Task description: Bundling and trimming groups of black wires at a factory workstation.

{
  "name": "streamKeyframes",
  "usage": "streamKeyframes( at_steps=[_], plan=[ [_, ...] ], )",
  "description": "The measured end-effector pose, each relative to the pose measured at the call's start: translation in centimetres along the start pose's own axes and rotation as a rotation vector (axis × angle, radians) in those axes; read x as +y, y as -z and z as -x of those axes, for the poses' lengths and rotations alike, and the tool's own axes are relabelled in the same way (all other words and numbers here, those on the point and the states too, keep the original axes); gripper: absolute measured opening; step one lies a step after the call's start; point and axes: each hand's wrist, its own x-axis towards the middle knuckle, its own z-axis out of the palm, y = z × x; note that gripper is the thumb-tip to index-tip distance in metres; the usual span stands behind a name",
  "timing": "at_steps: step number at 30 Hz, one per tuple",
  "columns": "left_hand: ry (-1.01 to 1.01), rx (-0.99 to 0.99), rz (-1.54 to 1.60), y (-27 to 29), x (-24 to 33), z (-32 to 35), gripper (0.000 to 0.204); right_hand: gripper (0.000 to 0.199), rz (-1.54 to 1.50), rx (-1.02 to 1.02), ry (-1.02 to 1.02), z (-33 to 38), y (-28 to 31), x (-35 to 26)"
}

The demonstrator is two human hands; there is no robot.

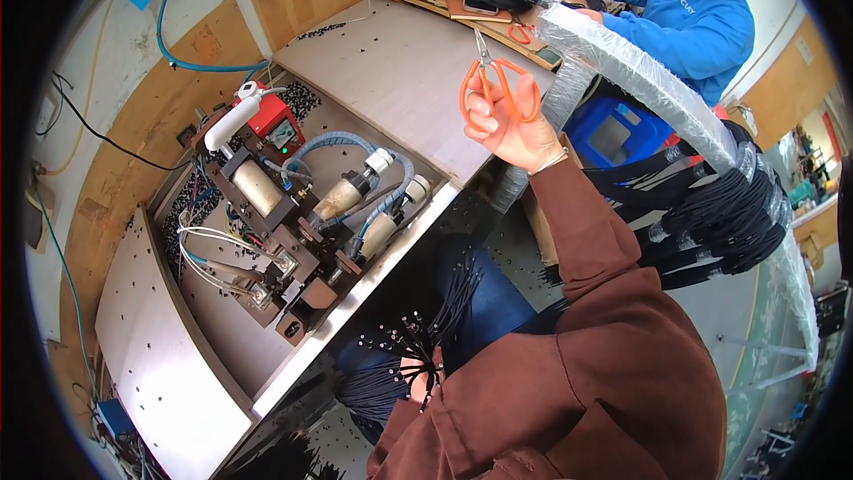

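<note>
Raised over the right end of the bench, my right hand [511,129] is closed around scissors [485,60] with orange handles, fingers in the loops. The blades point up and look nearly closed. Low in front of me, my left hand [416,377] grips a bundle of thin black cables [378,391]. Their cut ends fan out above the fist, and more strands hang across my blue-clad lap. Part of that hand is hidden by the cables and my brown sleeve. Left of the scissors, a small bench machine [280,213] with hoses and white-capped cylinders sits in a recess.
Small black bits lie scattered over the bench top [391,62]. A co-worker in a blue top [702,31] handles black cables at the back right. A plastic-wrapped rail [657,67] carries hanging cable bundles [720,213]. Below it stands a blue container [617,129].
</note>
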Motion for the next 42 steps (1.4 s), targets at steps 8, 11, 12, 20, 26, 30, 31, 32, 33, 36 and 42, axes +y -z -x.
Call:
streamKeyframes(
  at_steps=[8, 11, 12, 20, 26, 30, 31, 32, 33, 36, 42],
  plan=[
    [0.113, 0.042, 0.129, 0.2, -1.5, 0.1, 0.018, 0.06, 0.074, 0.078, -0.021, 0.5, 0.6, 0.1],
    [0.153, 0.062, 0.181, 0.3, -1.8, 0.2, 0.019, 0.056, 0.097, 0.081, 0.0, 0.5, 2.0, 0.2],
    [0.166, 0.069, 0.199, 0.3, -1.9, 0.3, 0.019, 0.054, 0.122, 0.1, 0.01, 0.5, 2.2, 0.3],
    [0.62, 0.172, -0.027, -1.5, 4.8, -1.2, 0.017, 0.053, 0.145, 0.186, 0.015, 0.8, 1.8, 0.6],
    [0.513, 0.165, -0.216, 1.8, -0.5, -0.6, 0.012, 0.068, 0.19, 0.081, -0.031, 0.4, 0.4, 1.3],
    [0.439, 0.155, -0.341, 4.0, -4.4, -0.1, 0.01, 0.084, 0.15, 0.075, -0.137, 0.3, -0.6, 1.3],
    [0.419, 0.152, -0.372, 4.4, -5.1, 0.0, 0.009, 0.087, 0.155, 0.056, -0.147, 0.2, -0.3, 1.2],
    [0.399, 0.151, -0.402, 4.9, -5.9, 0.1, 0.009, 0.09, 0.159, 0.037, -0.157, 0.2, 0.0, 1.2],
    [0.379, 0.151, -0.432, 5.3, -6.6, 0.3, 0.008, 0.094, 0.162, 0.016, -0.169, 0.1, 0.1, 1.2],
    [0.401, 0.15, -0.418, 4.7, -6.3, -0.4, 0.009, 0.085, 0.146, 0.028, -0.127, 0.5, 0.0, 1.0],
    [0.394, 0.162, -0.375, 3.6, -4.3, -0.4, 0.01, 0.059, 0.968, 0.317, -0.292, -0.1, 2.2, 0.9]
  ],
)
